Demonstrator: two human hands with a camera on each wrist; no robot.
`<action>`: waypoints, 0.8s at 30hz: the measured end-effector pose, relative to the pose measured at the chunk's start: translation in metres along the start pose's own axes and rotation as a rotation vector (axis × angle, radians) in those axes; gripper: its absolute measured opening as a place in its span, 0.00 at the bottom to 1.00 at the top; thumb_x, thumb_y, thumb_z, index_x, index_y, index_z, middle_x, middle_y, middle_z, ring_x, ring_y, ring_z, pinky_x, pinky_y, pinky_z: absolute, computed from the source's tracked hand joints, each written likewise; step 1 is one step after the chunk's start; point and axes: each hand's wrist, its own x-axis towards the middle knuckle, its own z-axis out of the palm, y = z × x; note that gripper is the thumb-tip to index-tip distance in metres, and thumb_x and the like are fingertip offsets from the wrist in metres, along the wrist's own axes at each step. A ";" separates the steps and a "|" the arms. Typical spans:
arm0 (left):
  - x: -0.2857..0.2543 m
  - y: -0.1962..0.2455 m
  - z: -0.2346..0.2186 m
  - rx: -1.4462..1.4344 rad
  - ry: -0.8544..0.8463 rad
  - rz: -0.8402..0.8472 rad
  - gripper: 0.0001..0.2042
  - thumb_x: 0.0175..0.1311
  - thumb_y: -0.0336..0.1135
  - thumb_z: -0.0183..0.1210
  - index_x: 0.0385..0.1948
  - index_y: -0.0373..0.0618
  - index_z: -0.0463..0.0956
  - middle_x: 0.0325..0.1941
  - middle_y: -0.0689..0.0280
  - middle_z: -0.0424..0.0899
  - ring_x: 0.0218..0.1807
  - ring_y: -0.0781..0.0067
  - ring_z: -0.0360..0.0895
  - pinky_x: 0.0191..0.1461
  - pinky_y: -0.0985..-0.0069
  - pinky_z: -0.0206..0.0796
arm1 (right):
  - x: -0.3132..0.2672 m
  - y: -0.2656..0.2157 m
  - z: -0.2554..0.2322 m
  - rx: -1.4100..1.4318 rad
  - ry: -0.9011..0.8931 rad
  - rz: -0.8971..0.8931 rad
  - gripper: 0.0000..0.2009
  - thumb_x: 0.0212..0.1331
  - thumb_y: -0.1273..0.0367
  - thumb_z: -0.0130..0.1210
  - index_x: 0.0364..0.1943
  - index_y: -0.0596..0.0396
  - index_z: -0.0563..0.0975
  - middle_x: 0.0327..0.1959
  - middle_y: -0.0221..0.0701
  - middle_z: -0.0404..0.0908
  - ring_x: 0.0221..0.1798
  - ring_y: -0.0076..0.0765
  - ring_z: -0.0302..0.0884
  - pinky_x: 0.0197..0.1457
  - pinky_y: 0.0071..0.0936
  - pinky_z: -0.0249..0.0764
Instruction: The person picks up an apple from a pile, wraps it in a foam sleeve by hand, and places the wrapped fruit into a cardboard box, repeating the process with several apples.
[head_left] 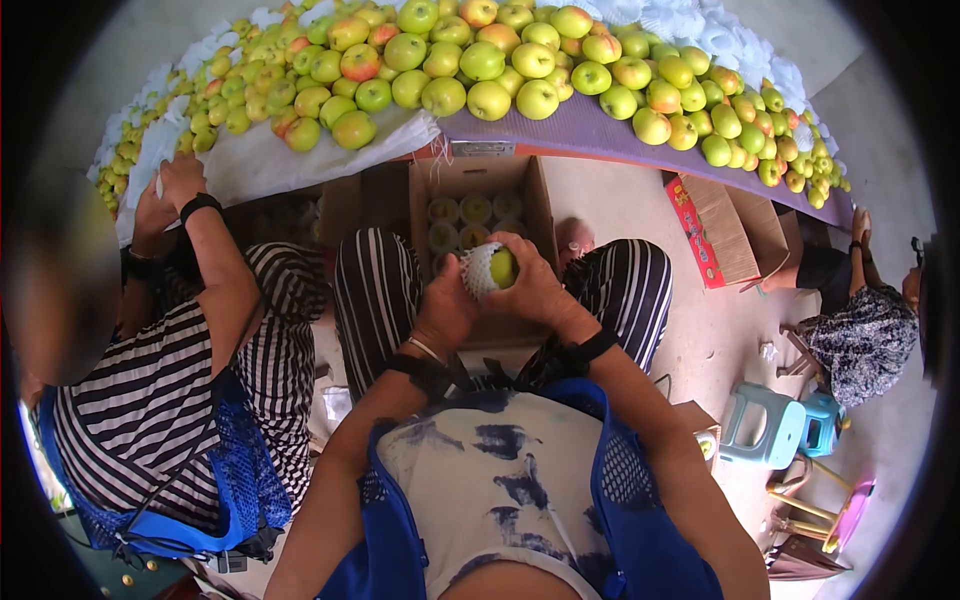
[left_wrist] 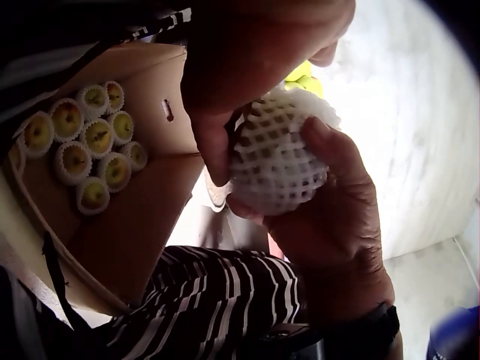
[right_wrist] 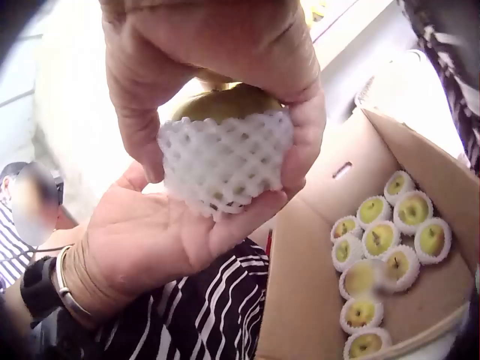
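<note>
A green apple (head_left: 504,266) sits partly inside a white foam net sleeve (right_wrist: 229,154), its bare top showing in the right wrist view. From above, my right hand (head_left: 530,287) grips the apple, fingers and thumb spread around its sides. My left hand (head_left: 443,312) holds it from the other side, palm below the netted end in the right wrist view. Just beneath both hands stands an open cardboard box (right_wrist: 300,300). Several netted apples (right_wrist: 381,238) lie inside it, tops up.
A large pile of loose apples (head_left: 480,62) covers the table ahead, with foam nets (head_left: 700,35) behind. At the left, another person's hands (head_left: 180,185) reach to the table edge. An open carton (head_left: 725,230), a blue stool (head_left: 765,425) and another seated person (head_left: 860,340) are at the right.
</note>
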 end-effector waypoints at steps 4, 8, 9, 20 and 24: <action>0.001 0.007 -0.018 0.028 0.397 -0.014 0.28 0.61 0.58 0.41 0.49 0.40 0.65 0.48 0.56 0.73 0.51 0.57 0.70 0.55 0.56 0.59 | 0.026 0.012 -0.009 0.365 -0.015 0.108 0.37 0.29 0.70 0.68 0.53 0.52 0.65 0.44 0.37 0.73 0.47 0.35 0.71 0.52 0.27 0.68; 0.005 0.005 -0.031 0.138 0.656 0.012 0.25 0.60 0.59 0.44 0.41 0.42 0.68 0.41 0.58 0.75 0.45 0.59 0.71 0.51 0.62 0.62 | 0.056 0.003 -0.031 0.451 0.018 0.205 0.36 0.30 0.72 0.67 0.52 0.53 0.65 0.39 0.31 0.74 0.41 0.27 0.72 0.46 0.23 0.70; 0.007 0.005 -0.033 0.157 0.675 0.033 0.24 0.60 0.58 0.44 0.40 0.43 0.68 0.40 0.58 0.75 0.44 0.61 0.71 0.50 0.63 0.62 | 0.066 0.004 -0.035 0.451 0.025 0.229 0.36 0.31 0.73 0.67 0.52 0.53 0.65 0.40 0.31 0.74 0.41 0.27 0.72 0.46 0.23 0.71; 0.008 0.017 -0.027 0.173 0.721 0.150 0.19 0.63 0.53 0.43 0.38 0.44 0.68 0.39 0.60 0.76 0.43 0.64 0.72 0.50 0.67 0.61 | 0.126 0.080 0.020 0.123 -0.109 0.645 0.42 0.29 0.66 0.69 0.57 0.56 0.61 0.48 0.42 0.73 0.47 0.43 0.74 0.40 0.36 0.75; 0.005 0.020 -0.021 0.126 0.666 0.177 0.19 0.65 0.51 0.41 0.40 0.44 0.68 0.42 0.59 0.76 0.47 0.63 0.71 0.52 0.66 0.60 | 0.095 0.158 0.082 0.132 -0.038 0.708 0.39 0.30 0.67 0.69 0.53 0.64 0.64 0.47 0.44 0.74 0.48 0.43 0.73 0.46 0.32 0.72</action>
